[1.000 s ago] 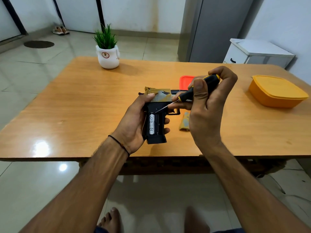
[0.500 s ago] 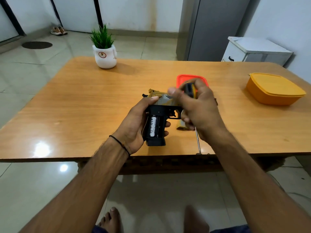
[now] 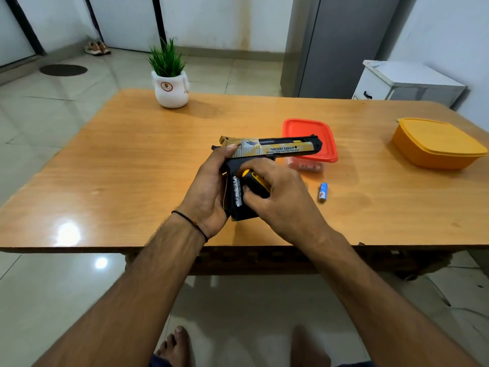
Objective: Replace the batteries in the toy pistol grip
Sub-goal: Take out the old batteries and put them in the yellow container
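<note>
- The left hand (image 3: pixel 209 189) grips the toy pistol (image 3: pixel 267 151) above the table (image 3: pixel 132 165), barrel pointing right.
- The grip compartment is open; one silver battery (image 3: pixel 237 190) sits inside.
- The right hand (image 3: pixel 275 197) closes around the black-and-yellow screwdriver (image 3: pixel 255 180), fingers touching the grip.
- A blue battery (image 3: pixel 323 192) lies on the table, right of both hands, near the red-lidded container (image 3: pixel 308 139).

A home room: glossy tiled floor (image 3: pixel 53 107), wooden table (image 3: pixel 132 168) with potted plant (image 3: pixel 170 80), shoes (image 3: pixel 97 47) by the far wall, grey fridge (image 3: pixel 341 43) far right.
</note>
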